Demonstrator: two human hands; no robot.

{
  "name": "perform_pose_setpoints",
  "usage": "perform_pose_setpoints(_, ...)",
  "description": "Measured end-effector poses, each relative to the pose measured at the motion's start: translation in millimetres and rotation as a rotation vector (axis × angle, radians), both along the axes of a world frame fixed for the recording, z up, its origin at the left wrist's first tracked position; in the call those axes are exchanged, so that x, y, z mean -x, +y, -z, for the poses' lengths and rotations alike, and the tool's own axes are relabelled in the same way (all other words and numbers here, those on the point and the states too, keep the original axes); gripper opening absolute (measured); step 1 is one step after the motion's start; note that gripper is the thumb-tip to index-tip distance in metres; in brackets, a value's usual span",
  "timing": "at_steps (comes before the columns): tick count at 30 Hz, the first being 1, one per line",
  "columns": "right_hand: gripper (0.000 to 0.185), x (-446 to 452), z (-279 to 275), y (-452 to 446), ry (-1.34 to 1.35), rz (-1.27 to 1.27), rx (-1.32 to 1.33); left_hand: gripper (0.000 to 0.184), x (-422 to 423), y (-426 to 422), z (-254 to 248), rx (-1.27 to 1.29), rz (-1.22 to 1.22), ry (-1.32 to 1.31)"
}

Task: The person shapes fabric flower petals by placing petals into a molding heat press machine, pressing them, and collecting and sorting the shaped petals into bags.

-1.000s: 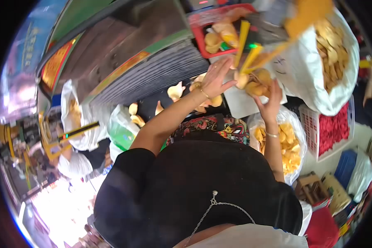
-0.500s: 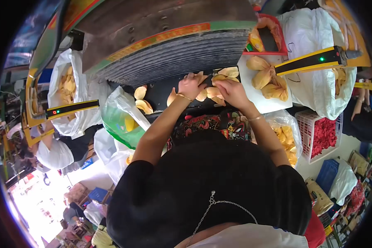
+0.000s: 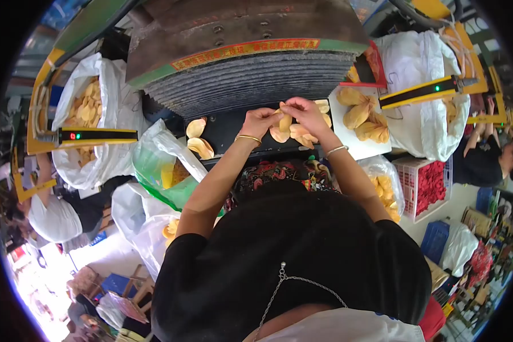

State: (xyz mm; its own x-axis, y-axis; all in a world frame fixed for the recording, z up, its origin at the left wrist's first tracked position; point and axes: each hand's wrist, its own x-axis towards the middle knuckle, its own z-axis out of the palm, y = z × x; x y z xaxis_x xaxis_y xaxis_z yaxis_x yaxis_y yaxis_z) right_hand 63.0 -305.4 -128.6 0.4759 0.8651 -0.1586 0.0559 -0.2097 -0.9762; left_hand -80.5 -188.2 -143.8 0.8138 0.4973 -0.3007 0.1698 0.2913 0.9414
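My left hand (image 3: 260, 123) and my right hand (image 3: 306, 116) meet over the black machine bed (image 3: 228, 128), each with fingers closed on a pale yellow petal-shaped piece (image 3: 285, 121) between them. Several more pieces lie on the bed just below and beside my right hand, such as one pink-edged piece (image 3: 280, 134). Two others, including a yellow piece (image 3: 200, 147), rest at the bed's left end. Right of my right hand, stacked yellow pieces (image 3: 359, 114) sit on a white board (image 3: 367, 149).
Behind the bed stands a machine with a dark bristly curtain (image 3: 251, 80). Yellow-black sensor bars (image 3: 100, 135) flank it. White sacks of pieces (image 3: 74, 162), a green-white bag (image 3: 165, 171) and a crate of red pieces (image 3: 407, 185) surround me. Other people are at both sides.
My hands have come together from the white board and bed onto one piece over the bed. The view has shifted, and the machine now sits more centrally.
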Motion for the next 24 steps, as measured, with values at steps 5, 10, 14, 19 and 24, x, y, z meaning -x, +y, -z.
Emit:
perform_pose_setpoints(5, 0.018, 2, 21, -9, 0.062, 0.103, -0.059, 0.023, -1, -1, 10, 0.102, -0.048, 0.164)
perform_pose_setpoints(10, 0.022, 0, 14, 9, 0.133, 0.106, 0.137, 0.023, -21, 2, 24, 0.183, -0.187, 0.119)
perform_pose_setpoints(14, 0.025, 17, 27, 26, 0.007, 0.183, 0.151, 0.023, -31, -3, 36, 0.169, -0.345, 0.047)
perform_pose_setpoints(19, 0.024, 8, 33, 23, -0.192, 0.261, -0.018, 0.023, -41, -1, 19, 0.365, -0.453, 0.104)
perform_pose_setpoints(24, 0.021, -14, 48, 11, -0.264, 0.282, -0.124, 0.025, -14, 1, 25, -0.793, -0.312, 0.247)
